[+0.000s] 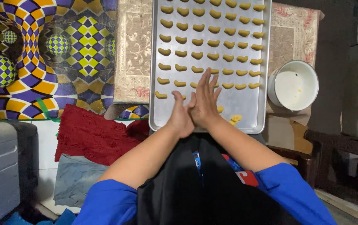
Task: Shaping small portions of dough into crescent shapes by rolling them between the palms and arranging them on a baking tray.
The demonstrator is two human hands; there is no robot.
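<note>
Tray [249,112] of crescent dough pieces [197,42]; white bowl [293,85] nearly empty; hands' fingers [206,89] flat, pressed together.

The head camera is looking steeply down from close above. It is facing the baking tray [249,108] and floor ahead.

Left hand [180,118] and right hand [205,100] pressed palm to palm, fingers straight
</note>
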